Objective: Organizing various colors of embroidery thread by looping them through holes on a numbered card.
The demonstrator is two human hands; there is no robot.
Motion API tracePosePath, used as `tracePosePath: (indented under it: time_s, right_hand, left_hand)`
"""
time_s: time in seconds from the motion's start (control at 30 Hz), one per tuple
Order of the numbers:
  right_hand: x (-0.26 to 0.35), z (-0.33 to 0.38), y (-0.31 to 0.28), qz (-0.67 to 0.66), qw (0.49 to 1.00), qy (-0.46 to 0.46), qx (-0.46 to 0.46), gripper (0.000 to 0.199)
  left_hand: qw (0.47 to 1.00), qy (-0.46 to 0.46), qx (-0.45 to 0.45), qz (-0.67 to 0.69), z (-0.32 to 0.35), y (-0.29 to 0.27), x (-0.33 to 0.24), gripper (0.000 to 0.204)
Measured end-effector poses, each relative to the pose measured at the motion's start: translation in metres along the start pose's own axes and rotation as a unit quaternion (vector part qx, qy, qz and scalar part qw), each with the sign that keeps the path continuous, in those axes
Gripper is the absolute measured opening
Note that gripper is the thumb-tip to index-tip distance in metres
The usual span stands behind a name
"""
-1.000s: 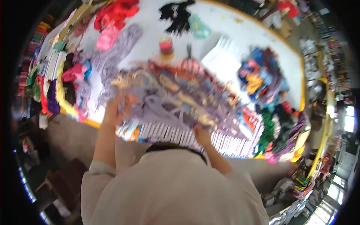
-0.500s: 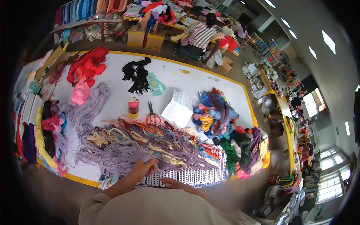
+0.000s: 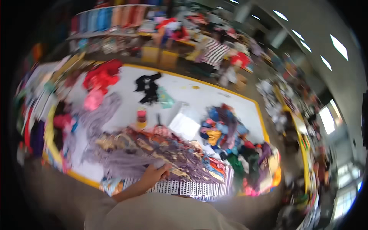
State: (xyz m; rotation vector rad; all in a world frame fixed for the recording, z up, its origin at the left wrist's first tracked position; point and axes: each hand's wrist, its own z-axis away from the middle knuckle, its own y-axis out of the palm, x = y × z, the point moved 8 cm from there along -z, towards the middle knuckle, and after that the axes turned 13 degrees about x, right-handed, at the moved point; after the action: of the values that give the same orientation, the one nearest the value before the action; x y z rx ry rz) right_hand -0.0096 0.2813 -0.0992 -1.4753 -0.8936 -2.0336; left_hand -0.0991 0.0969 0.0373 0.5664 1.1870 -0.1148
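Mauve yarn (image 3: 119,161) lies, in the head view, on the table (image 3: 128,82), beside dotted strips (image 3: 199,188). The left hand (image 3: 156,173) is half-curled at the yarn; blur hides whether it grips strands. Right hand: not visible. Handle strands lightly; loose loops may snag.

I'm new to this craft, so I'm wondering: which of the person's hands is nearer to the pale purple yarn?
Left, of what shows: the left hand is at the lower right edge of the pale purple yarn. The right hand is out of view.
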Motion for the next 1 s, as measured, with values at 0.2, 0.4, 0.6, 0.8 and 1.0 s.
tracePosePath:
  time_s: [0.2, 0.4, 0.6, 0.8, 1.0]
  right_hand:
    - [-0.027, 0.009, -0.02, -0.021, 0.971, 0.041, 0.234, 0.045]
    - [-0.056, 0.041, -0.044, -0.06, 0.93, 0.071, 0.356, 0.045]
    - [-0.073, 0.053, -0.074, -0.104, 0.919, 0.079, 0.372, 0.044]
    - [-0.081, 0.042, -0.089, -0.139, 0.928, 0.071, 0.338, 0.044]
    - [-0.084, 0.028, -0.076, -0.185, 0.942, 0.06, 0.274, 0.044]
  left_hand:
    - [0.996, 0.016, -0.067, -0.052, -0.01, 0.047, 0.013, 0.027]
    - [0.967, 0.065, -0.207, -0.136, 0.017, 0.076, 0.013, 0.028]
    - [0.967, 0.068, -0.221, -0.104, 0.022, 0.094, 0.023, 0.029]
    - [0.974, 0.085, -0.186, -0.093, 0.019, 0.086, 0.02, 0.036]
    - [0.983, 0.075, -0.117, -0.121, 0.001, 0.074, 0.027, 0.039]
